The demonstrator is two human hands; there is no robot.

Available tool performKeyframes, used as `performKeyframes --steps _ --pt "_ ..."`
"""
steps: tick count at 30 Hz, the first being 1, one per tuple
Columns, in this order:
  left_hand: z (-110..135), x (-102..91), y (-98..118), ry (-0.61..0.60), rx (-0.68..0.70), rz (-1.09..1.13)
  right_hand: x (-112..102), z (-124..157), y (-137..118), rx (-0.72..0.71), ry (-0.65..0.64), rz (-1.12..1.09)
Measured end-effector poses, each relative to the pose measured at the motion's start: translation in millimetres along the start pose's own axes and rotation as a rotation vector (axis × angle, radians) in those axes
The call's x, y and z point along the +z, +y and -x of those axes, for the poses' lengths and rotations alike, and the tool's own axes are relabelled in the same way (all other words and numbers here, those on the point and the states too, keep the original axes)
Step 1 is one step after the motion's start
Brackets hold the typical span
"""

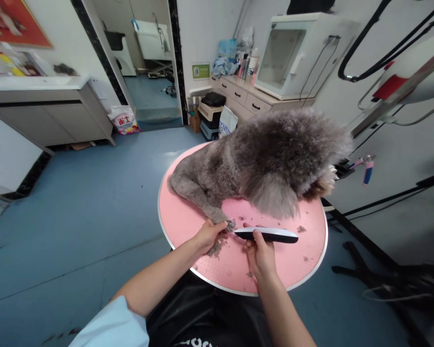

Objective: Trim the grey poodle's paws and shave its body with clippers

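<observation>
A curly grey dog sits on a round pink grooming table, its fluffy head turned to the right. My left hand is closed around the end of the dog's paw, thumb on top. In my right hand is a slim white-and-black hair clipper, held level with its tip pointing left, right beside the paw. Whether the tip touches the fur I cannot tell. Clumps of cut fur lie below my left hand, and smaller tufts are scattered over the tabletop.
A drawer cabinet behind the dog carries a white glass-doored box. Pet carriers stand on the floor beside it. At right are a slanting metal pole and hanging pink-and-blue nail clippers. A counter stands at left.
</observation>
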State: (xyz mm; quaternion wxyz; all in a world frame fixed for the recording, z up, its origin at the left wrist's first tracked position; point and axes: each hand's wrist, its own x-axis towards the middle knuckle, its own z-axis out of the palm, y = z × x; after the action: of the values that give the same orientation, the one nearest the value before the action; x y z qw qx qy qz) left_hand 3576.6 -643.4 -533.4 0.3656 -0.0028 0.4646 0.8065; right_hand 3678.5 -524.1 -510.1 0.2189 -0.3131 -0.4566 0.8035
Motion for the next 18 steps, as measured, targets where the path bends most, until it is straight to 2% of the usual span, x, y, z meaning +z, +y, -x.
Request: performKeyframes --steps 3,8,12,14,18 --pt "1.1 0.7 0.6 0.007 0.01 0.007 -2.8 2.1 4.7 -0.037 -0.03 0.111" --pt "1.1 1.1 -0.5 0.003 0.028 0.019 -5.1 15.6 19.0 -0.274 -0.001 0.339" --pt "0.6 0.5 -2.0 0.0 0.042 0.029 -4.1 23.8 23.3 -0.414 -0.047 0.345" --pt "0.4 -0.2 -2.9 -0.002 0.039 0.02 -3.1 24.5 21.3 -0.415 -0.015 0.365" --pt "0.3 -1.3 -4.0 0.0 0.046 0.02 0.1 22.0 14.9 -0.329 0.004 0.392"
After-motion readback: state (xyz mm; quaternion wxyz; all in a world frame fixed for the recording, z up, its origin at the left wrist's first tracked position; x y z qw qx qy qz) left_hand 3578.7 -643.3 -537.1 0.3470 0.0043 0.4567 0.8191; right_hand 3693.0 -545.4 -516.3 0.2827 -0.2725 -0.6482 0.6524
